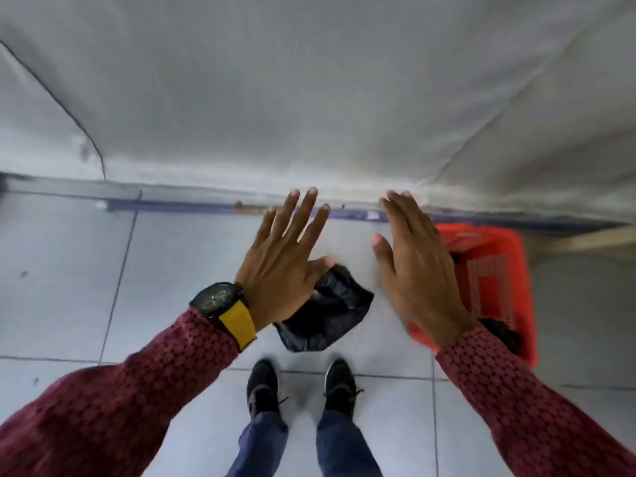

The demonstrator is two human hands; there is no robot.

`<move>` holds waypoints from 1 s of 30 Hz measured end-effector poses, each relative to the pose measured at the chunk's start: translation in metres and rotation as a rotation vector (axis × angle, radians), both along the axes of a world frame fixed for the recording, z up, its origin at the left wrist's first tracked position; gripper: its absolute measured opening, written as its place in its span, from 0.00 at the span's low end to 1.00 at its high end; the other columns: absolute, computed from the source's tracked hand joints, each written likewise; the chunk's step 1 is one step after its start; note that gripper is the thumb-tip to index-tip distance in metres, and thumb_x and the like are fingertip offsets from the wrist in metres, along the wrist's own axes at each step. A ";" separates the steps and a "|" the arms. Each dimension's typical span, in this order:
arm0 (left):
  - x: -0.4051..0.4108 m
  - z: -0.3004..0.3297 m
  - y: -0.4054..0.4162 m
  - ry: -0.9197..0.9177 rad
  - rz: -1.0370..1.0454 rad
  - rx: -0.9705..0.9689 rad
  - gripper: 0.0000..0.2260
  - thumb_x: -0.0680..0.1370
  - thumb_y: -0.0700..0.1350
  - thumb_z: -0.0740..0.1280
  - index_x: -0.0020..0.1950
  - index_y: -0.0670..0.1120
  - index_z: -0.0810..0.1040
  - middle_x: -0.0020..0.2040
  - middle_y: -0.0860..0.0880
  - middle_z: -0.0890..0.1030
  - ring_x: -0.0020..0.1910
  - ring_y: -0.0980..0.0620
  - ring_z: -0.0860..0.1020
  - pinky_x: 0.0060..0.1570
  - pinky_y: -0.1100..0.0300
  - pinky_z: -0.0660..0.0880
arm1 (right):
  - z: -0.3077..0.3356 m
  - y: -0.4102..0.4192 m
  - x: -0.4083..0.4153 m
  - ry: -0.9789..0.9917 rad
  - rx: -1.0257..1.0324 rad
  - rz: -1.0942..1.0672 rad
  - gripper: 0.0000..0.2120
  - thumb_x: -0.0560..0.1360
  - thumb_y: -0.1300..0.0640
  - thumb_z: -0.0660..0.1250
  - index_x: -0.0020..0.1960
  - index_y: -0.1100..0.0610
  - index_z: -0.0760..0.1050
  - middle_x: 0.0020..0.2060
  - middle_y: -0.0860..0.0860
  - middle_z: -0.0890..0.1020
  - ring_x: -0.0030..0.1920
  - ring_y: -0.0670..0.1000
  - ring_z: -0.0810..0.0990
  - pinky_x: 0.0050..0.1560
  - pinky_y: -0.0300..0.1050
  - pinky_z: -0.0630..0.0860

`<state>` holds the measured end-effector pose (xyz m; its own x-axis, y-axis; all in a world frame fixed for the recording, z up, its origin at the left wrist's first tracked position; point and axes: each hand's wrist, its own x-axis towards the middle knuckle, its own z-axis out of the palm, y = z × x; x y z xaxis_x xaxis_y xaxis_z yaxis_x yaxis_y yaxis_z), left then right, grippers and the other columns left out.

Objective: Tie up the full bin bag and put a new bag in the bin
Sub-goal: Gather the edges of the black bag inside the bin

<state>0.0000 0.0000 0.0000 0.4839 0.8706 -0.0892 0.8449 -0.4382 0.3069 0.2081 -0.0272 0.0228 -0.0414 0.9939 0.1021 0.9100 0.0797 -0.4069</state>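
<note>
A crumpled black bin bag (327, 311) lies on the tiled floor just ahead of my shoes. A red plastic bin (495, 270) stands to the right of it, with something dark inside at its near edge. My left hand (282, 263) hovers over the bag's left side, fingers spread, holding nothing. My right hand (416, 266) is held flat with its fingers together, between the bag and the bin, covering part of the bin's left wall. Neither hand grips anything.
A white wall (309, 98) rises straight ahead, meeting the floor at a dark skirting strip (172, 204). Pale grey floor tiles (69, 270) spread to the left. My black shoes (299, 387) stand below the bag.
</note>
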 end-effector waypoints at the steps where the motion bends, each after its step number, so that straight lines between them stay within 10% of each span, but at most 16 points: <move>1: -0.001 -0.034 -0.006 0.028 -0.009 -0.060 0.32 0.81 0.61 0.47 0.82 0.48 0.48 0.83 0.46 0.44 0.82 0.43 0.42 0.79 0.43 0.47 | -0.036 -0.011 -0.001 0.001 -0.033 -0.001 0.23 0.83 0.54 0.57 0.75 0.62 0.64 0.75 0.59 0.69 0.76 0.56 0.64 0.75 0.56 0.63; 7: -0.015 -0.297 -0.057 0.104 0.016 -0.247 0.30 0.82 0.58 0.48 0.82 0.47 0.50 0.83 0.47 0.46 0.82 0.44 0.44 0.79 0.44 0.48 | -0.295 -0.087 -0.020 0.051 -0.346 -0.022 0.21 0.83 0.55 0.59 0.73 0.61 0.69 0.71 0.57 0.74 0.71 0.55 0.71 0.69 0.51 0.70; 12: -0.018 -0.400 -0.048 0.117 0.075 -0.313 0.31 0.81 0.59 0.49 0.82 0.49 0.50 0.83 0.48 0.46 0.82 0.42 0.44 0.77 0.38 0.50 | -0.403 -0.092 -0.028 0.008 -0.413 0.074 0.17 0.81 0.59 0.61 0.69 0.62 0.73 0.63 0.57 0.79 0.60 0.58 0.79 0.55 0.53 0.78; 21: -0.034 -0.463 0.027 -0.518 0.839 -1.160 0.33 0.80 0.66 0.48 0.78 0.47 0.64 0.77 0.48 0.67 0.75 0.46 0.67 0.76 0.47 0.60 | -0.478 -0.043 -0.022 -0.404 -0.584 0.211 0.08 0.71 0.68 0.74 0.49 0.64 0.81 0.46 0.60 0.83 0.53 0.61 0.78 0.44 0.54 0.79; 30: -0.044 -0.477 0.039 -0.540 0.749 -1.001 0.11 0.81 0.43 0.63 0.44 0.45 0.82 0.50 0.41 0.83 0.49 0.45 0.80 0.54 0.54 0.80 | -0.478 -0.031 -0.025 -0.509 -0.597 0.333 0.08 0.71 0.73 0.67 0.43 0.61 0.75 0.40 0.59 0.77 0.45 0.63 0.81 0.34 0.50 0.69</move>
